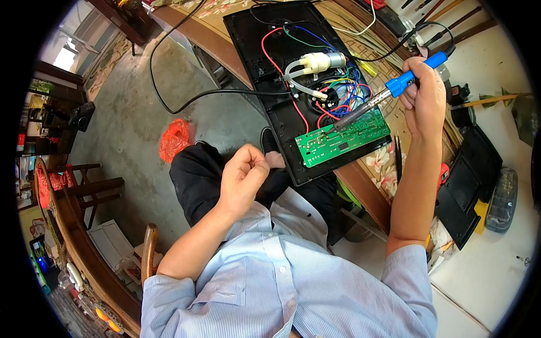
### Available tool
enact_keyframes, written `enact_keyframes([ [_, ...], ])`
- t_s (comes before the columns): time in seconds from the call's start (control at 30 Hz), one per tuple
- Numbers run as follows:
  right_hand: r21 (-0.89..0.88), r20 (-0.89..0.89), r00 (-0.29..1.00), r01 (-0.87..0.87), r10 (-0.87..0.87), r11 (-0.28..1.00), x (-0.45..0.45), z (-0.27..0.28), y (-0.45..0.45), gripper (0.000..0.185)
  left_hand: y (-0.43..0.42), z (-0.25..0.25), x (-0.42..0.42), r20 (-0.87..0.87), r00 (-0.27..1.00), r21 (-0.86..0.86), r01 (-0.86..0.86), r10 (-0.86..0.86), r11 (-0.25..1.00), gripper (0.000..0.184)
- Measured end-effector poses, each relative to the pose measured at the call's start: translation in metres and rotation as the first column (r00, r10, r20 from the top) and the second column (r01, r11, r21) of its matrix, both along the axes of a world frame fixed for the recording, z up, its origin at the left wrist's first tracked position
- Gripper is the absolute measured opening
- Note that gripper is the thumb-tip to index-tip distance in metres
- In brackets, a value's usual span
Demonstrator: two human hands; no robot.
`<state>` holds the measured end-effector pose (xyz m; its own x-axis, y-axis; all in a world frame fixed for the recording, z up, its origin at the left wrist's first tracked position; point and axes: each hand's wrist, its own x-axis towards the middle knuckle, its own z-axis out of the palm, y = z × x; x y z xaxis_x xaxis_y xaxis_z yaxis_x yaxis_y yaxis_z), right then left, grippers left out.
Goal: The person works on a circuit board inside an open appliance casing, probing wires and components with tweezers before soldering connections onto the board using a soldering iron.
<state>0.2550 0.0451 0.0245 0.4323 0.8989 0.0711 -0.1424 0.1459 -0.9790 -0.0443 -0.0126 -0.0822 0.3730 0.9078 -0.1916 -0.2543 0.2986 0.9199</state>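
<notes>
My right hand [422,93] grips a blue-handled soldering iron [398,84], slanted down to the left. Its tip meets or hovers just over the green circuit board [344,147]; I cannot tell which. That board lies on the near end of a black panel [242,35], which also carries a small motor pump [321,62] with pale tubing and a bundle of coloured wires [352,93]. Left of the panel, above my lap, my left hand [245,174] is closed with thumb and fingers together. Whatever it may hold is hidden.
The panel rests partly on a floral-covered table [383,163] and juts past its edge toward my lap. A black cable [208,93] loops out over the floor. A red plastic bag [176,139] lies on the floor. To the right are a black cover [468,180] and a clear-lidded case [501,200].
</notes>
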Motion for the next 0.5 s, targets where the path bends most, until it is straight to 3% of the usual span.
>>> enact_keyframes([
  [0.5, 0.013, 0.000, 1.000, -0.013, 0.013, 1.000, 0.0003, -0.0008, 0.0001, 0.009, 0.0009, 0.0001, 0.0000, -0.001, 1.000, 0.010, -0.001, 0.001, 1.000, 0.003],
])
